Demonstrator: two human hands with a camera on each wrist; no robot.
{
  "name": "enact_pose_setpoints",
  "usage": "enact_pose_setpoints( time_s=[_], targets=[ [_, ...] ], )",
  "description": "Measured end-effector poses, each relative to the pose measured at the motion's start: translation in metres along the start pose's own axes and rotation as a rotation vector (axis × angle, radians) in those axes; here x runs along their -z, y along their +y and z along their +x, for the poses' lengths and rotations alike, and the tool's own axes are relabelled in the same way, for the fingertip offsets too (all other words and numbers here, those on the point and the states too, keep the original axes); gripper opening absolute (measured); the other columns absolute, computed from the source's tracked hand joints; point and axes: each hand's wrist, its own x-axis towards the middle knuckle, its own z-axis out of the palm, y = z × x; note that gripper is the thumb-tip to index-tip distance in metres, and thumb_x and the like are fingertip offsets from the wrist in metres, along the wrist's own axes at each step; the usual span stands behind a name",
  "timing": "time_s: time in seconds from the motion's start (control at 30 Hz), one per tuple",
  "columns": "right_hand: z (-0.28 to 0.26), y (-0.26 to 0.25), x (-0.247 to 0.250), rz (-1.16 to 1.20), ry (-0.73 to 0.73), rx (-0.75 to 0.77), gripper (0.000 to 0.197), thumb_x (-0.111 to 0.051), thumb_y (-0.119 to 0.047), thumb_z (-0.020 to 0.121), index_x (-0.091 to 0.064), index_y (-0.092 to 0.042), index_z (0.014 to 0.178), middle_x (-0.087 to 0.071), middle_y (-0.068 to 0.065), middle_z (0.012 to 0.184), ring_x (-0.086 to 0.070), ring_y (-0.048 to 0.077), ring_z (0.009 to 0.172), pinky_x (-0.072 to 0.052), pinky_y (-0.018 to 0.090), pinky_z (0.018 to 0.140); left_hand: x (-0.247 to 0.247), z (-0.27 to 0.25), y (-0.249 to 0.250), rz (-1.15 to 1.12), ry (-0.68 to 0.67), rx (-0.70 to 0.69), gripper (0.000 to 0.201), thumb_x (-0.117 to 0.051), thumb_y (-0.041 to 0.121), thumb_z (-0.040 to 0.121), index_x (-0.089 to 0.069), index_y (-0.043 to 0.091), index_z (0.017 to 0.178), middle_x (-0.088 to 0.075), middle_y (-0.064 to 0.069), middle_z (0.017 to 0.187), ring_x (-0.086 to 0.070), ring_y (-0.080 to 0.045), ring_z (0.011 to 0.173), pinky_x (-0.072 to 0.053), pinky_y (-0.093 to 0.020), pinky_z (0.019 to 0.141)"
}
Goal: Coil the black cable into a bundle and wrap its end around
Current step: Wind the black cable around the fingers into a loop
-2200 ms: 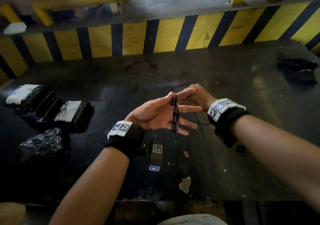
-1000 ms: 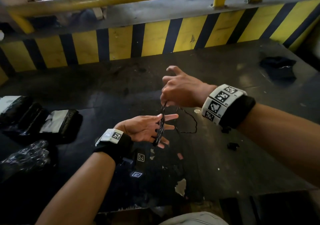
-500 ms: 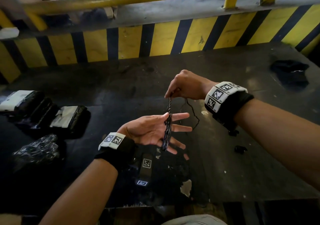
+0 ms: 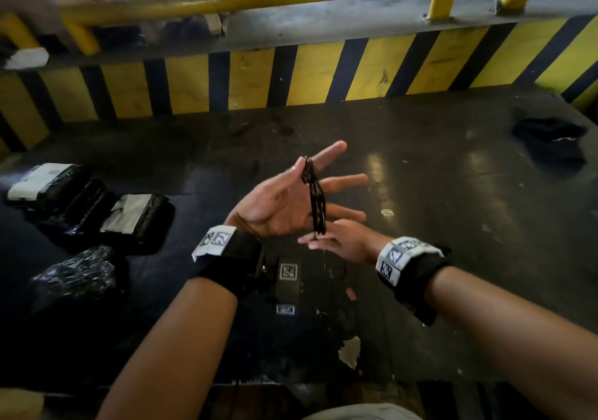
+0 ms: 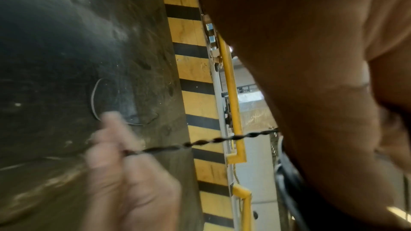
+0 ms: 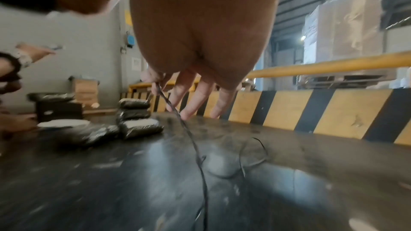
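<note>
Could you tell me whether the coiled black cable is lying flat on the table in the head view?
No, the black cable hangs looped over the spread fingers of the raised left hand, above the table.

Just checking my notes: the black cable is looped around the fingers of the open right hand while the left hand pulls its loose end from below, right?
Not quite: the hands are swapped. In the head view the black cable is looped around the spread fingers of the left hand, and the right hand pinches its loose end from below.
</note>
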Motion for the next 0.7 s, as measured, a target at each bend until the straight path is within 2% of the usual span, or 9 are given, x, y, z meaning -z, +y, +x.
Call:
enact_pose_setpoints(
  time_s=[0.07, 0.13, 0.17, 0.23, 0.27, 0.37, 0.5, 0.6, 0.7],
  targets=[
    [-0.003, 0.007, -0.023, 0.003, -0.016, 0.018, 0.023, -0.055, -0.032, 0.100, -0.073, -0.030, 0.114, -0.072, -0.018, 0.116, -0.063, -0.009, 0.103, -0.051, 0.024, 0.098, 0.008, 0.000, 0.010, 0.044, 0.041, -0.020, 0.054, -0.028, 0.046, 0.101, -0.038, 0.039, 0.153, -0.031, -0.019, 0.163, -0.042, -0.056, 0.134, -0.038, -0.064, 0.108],
    [-0.007, 0.007, -0.034, 0.010, -0.056, 0.009, 0.023, -0.052, -0.031, 0.100, -0.074, -0.026, 0.104, -0.075, -0.016, 0.105, -0.067, -0.006, 0.094, -0.055, 0.030, 0.090, 0.020, -0.003, 0.013, 0.065, 0.097, -0.015, 0.054, -0.026, 0.046, 0.102, -0.035, 0.040, 0.154, -0.031, -0.020, 0.163, -0.044, -0.056, 0.133, -0.040, -0.062, 0.107],
    [-0.009, 0.004, -0.037, 0.000, -0.074, 0.018, 0.023, -0.050, -0.031, 0.101, -0.073, -0.025, 0.103, -0.073, -0.016, 0.098, -0.067, -0.007, 0.086, -0.056, 0.024, 0.082, 0.027, -0.006, 0.012, 0.067, 0.131, -0.013, 0.054, -0.026, 0.046, 0.102, -0.034, 0.039, 0.155, -0.029, -0.021, 0.163, -0.044, -0.056, 0.132, -0.040, -0.063, 0.107],
    [-0.016, -0.006, -0.035, -0.023, -0.098, 0.050, 0.025, -0.047, -0.029, 0.103, -0.071, -0.022, 0.103, -0.070, -0.012, 0.092, -0.062, -0.012, 0.074, -0.046, 0.009, 0.066, 0.042, -0.011, 0.008, 0.065, 0.216, -0.008, 0.055, -0.030, 0.047, 0.103, -0.031, 0.039, 0.157, -0.028, -0.023, 0.163, -0.043, -0.057, 0.133, -0.041, -0.063, 0.107],
    [-0.018, -0.009, -0.034, -0.016, -0.095, 0.070, 0.025, -0.046, -0.029, 0.104, -0.070, -0.022, 0.101, -0.069, -0.011, 0.090, -0.060, -0.011, 0.072, -0.041, 0.009, 0.066, 0.048, -0.014, 0.006, 0.061, 0.265, -0.005, 0.055, -0.033, 0.047, 0.102, -0.030, 0.039, 0.157, -0.029, -0.023, 0.163, -0.041, -0.059, 0.134, -0.041, -0.064, 0.107],
    [-0.026, -0.020, -0.027, -0.070, -0.120, 0.093, 0.025, -0.043, -0.032, 0.104, -0.068, -0.029, 0.103, -0.061, -0.019, 0.088, -0.056, 0.000, 0.083, -0.043, 0.025, 0.080, 0.064, -0.024, 0.004, 0.056, 0.397, 0.018, 0.057, -0.040, 0.048, 0.100, -0.033, 0.039, 0.156, -0.033, -0.024, 0.160, -0.037, -0.061, 0.134, -0.041, -0.064, 0.106],
    [-0.029, -0.039, -0.007, -0.190, -0.096, 0.190, 0.029, -0.040, -0.032, 0.105, -0.066, -0.023, 0.113, -0.069, -0.003, 0.115, -0.060, 0.015, 0.113, -0.046, 0.039, 0.101, 0.073, -0.029, -0.003, 0.030, 0.505, 0.090, 0.061, -0.056, 0.051, 0.094, -0.041, 0.041, 0.152, -0.040, -0.023, 0.157, -0.046, -0.061, 0.128, -0.043, -0.065, 0.104],
    [-0.028, -0.052, 0.023, -0.270, -0.052, 0.212, 0.027, -0.043, -0.031, 0.104, -0.067, -0.023, 0.113, -0.068, 0.000, 0.120, -0.061, 0.018, 0.115, -0.049, 0.044, 0.100, 0.075, -0.031, -0.016, 0.037, 0.534, 0.200, 0.060, -0.053, 0.048, 0.096, -0.040, 0.038, 0.154, -0.032, -0.025, 0.160, -0.045, -0.058, 0.131, -0.040, -0.067, 0.106],
    [-0.023, -0.054, 0.060, -0.382, 0.005, 0.158, 0.022, -0.050, -0.031, 0.100, -0.071, -0.026, 0.103, -0.070, -0.003, 0.104, -0.068, 0.016, 0.095, -0.056, 0.040, 0.088, 0.072, -0.033, -0.030, 0.059, 0.542, 0.253, 0.066, -0.060, 0.047, 0.095, -0.038, 0.030, 0.156, -0.040, -0.024, 0.157, -0.049, -0.056, 0.127, -0.038, -0.067, 0.107]
  ],
)
